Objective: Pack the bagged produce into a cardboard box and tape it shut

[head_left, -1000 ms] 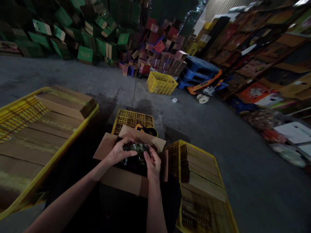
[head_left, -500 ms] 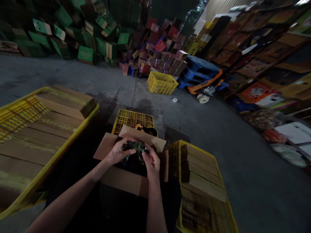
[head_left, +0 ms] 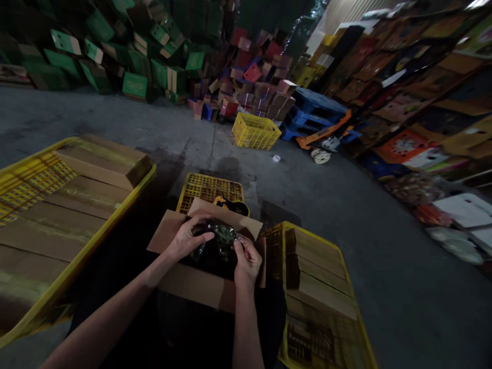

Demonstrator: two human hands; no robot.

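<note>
A cardboard box (head_left: 196,284) sits with its flaps spread in front of me. Inside it lies a dark, shiny plastic bag (head_left: 225,234); its contents are too dim to name. At the bag's right edge, my right hand (head_left: 247,261) pinches the plastic between thumb and fingers. My left hand (head_left: 188,240) is at the bag's left side, thumb and curved fingers apart, open. Just past the far flap, a black and yellow tape dispenser (head_left: 232,205) rests on an upturned yellow crate (head_left: 209,187).
To my left, a big yellow crate (head_left: 23,328) holds several closed cardboard boxes. Another yellow crate (head_left: 367,338) with boxes stands at my right. Farther off are a yellow crate (head_left: 255,132), an orange pallet jack (head_left: 326,130), blue pallets (head_left: 315,105) and heaped green boxes (head_left: 135,84).
My right hand has shifted right, drawing the bag's edge with it. My left fingers have loosened and spread from the plastic. The bag looks more stretched out.
</note>
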